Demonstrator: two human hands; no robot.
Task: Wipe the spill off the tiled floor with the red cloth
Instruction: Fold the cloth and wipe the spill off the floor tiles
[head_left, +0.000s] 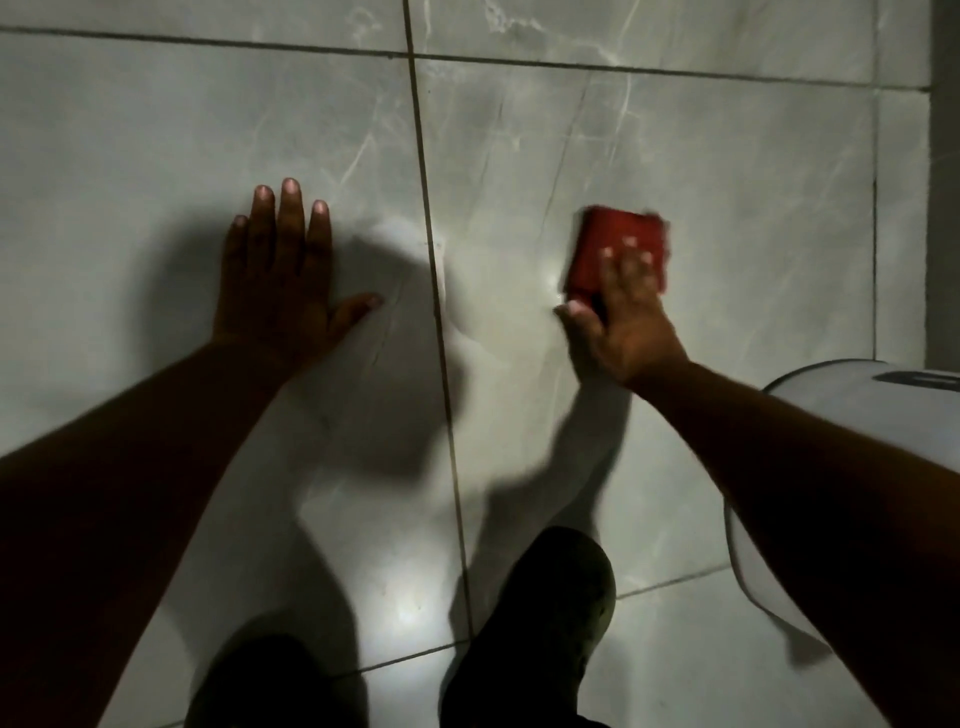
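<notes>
A folded red cloth (615, 247) lies flat on the grey marbled tile floor (727, 208), right of the vertical grout line. My right hand (621, 317) presses down on its near half, fingers spread over it, blurred by motion. Wet streaks (467, 291) shine on the tile just left of the cloth, beside the grout line. My left hand (283, 275) rests palm down on the neighbouring tile to the left, fingers apart, holding nothing.
A white rounded container (810, 410) stands at the right, partly behind my right forearm. A dark wall edge (943, 208) runs down the far right. My knees in dark clothing (530, 623) fill the bottom middle. Shadows cover the floor near me.
</notes>
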